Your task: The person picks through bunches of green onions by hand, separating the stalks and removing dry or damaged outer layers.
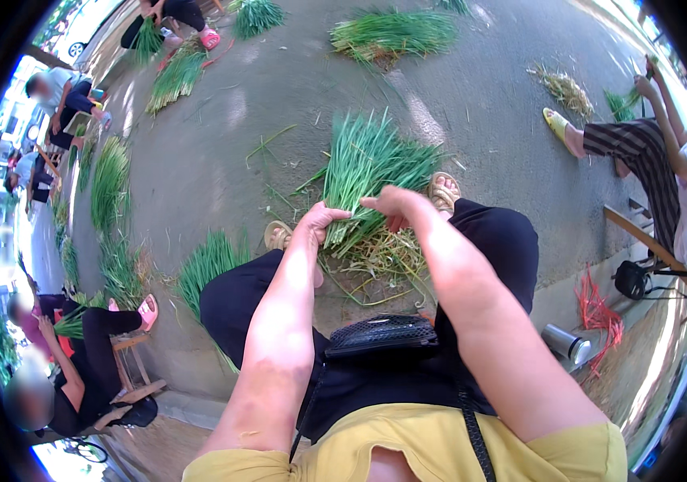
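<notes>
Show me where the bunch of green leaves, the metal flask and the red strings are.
bunch of green leaves (368,165), head view, middle of leaves
metal flask (566,344), head view, its body
red strings (598,309), head view, middle of bundle

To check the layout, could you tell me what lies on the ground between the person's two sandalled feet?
In the head view, the bunch of green stalks held by both hands fills that stretch, with a heap of yellowish trimmings below it.

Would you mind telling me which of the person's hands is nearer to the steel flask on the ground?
Right. The right hand grips the bunch of green stalks on the side toward the steel flask, which lies at lower right; the left hand is farther over, beyond it.
</notes>
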{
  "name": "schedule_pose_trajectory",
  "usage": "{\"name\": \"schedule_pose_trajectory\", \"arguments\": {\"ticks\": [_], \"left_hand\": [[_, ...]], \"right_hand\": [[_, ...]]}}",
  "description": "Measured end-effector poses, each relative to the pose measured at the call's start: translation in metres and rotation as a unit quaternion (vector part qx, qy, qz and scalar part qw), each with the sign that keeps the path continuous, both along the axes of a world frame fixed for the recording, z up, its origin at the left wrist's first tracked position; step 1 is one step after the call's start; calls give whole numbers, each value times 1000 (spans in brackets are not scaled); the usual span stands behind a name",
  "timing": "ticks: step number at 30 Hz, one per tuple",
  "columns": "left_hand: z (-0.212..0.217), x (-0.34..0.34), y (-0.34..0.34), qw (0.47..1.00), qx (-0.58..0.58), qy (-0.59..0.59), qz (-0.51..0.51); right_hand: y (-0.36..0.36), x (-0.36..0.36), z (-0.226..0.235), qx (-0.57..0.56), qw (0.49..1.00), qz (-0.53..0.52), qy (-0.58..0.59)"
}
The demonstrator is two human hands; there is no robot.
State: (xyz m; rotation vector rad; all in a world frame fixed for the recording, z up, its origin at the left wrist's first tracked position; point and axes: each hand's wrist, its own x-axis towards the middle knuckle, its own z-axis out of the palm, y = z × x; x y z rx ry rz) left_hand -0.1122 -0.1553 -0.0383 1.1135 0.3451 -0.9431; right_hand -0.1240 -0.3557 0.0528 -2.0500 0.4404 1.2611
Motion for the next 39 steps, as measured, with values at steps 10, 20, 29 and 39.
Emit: {"name": "schedule_pose_trajectory", "arguments": {"ticks": [10, 20, 29, 39], "left_hand": [[2, -27, 5, 995, -1, -43, 92], [51, -1, 16, 986, 31, -68, 149], [146, 42, 39, 991, -7, -118, 66], [176, 12, 37, 982, -142, -113, 42]], "right_hand": [[33, -41, -100, 373, 811, -446, -60], [32, -53, -156, 122, 849, -498, -127], [19, -56, -212, -22, 933, -345, -104], [74, 7, -58, 571, 626, -528, -52]]}}
